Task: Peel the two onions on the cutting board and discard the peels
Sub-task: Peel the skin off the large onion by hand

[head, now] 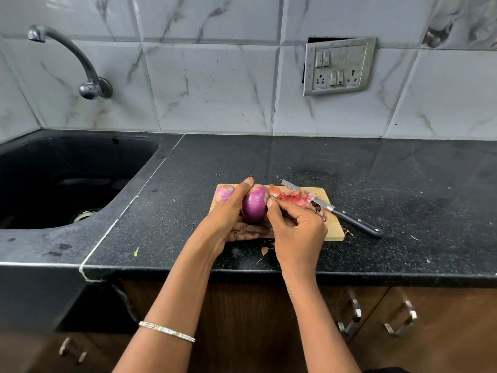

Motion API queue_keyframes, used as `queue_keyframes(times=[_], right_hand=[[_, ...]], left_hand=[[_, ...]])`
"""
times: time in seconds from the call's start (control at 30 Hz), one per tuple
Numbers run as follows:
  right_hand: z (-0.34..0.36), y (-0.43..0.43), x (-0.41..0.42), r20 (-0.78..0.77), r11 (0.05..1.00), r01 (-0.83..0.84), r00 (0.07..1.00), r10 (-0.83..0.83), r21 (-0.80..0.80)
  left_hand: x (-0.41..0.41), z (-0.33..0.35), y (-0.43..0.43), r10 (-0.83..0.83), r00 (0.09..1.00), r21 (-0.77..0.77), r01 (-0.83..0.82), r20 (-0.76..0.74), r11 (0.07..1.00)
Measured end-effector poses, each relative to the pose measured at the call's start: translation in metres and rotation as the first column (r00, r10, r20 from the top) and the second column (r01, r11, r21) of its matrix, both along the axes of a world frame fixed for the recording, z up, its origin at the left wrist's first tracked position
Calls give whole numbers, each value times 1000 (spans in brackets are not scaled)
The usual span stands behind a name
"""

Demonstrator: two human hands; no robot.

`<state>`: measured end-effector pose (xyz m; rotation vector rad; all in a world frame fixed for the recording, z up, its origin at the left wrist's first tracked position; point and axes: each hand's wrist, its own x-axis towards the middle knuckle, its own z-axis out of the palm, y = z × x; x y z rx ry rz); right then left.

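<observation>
1. Head view, holders first: a pale wooden rectangular cutting board (334, 228) lies on the speckled black stone counter (376, 170). On its far left corner sits a small purple-pink onion (225, 193). A heap of papery reddish onion peels (294, 199) lies across its far right part.
2. A steel-bladed knife with a black riveted handle (336, 209) rests slantwise, its blade on the board and its handle off the right edge.
3. The left hand (228, 222) grasps a larger glossy purple onion (254, 207) above the board's near left part, with the thumb over its top and the fingers underneath.
4. The right hand (298, 227) has curled fingers, with the thumb tip against that onion's right side. Whether it pinches any skin cannot be told.
5. The black inset sink (129, 146) at left shows only a metal drain ring; the rest of the basin is too dark to read.
6. The hands hide the board's near left edge.
</observation>
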<state>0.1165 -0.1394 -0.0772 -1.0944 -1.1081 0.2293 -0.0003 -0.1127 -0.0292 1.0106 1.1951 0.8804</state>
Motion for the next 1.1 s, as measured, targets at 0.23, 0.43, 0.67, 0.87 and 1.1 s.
queue_keyframes(times=[0.23,0.43,0.67,0.87,1.1], right_hand=[[2,-3,2,-12,999,-32,999,32,-11],[3,-4,2,-20,999,-37,999,36,-8],[0,0,2,2,1000,5,1000,-5,-1],[2,-2,2,13,1000,-13,1000,13,9],[1,-1,0,34,998,63,997,-63,-8]], left_hand=[[1,-1,0,-4,1000,4,4,-8,1000],[0,-1,0,-8,1000,11,8,-2,1000],[1,-2,1,-7,1000,21,7,0,1000],[1,-2,1,-1,1000,23,1,-2,1000],[1,-2,1,4,1000,31,-4,3,1000]])
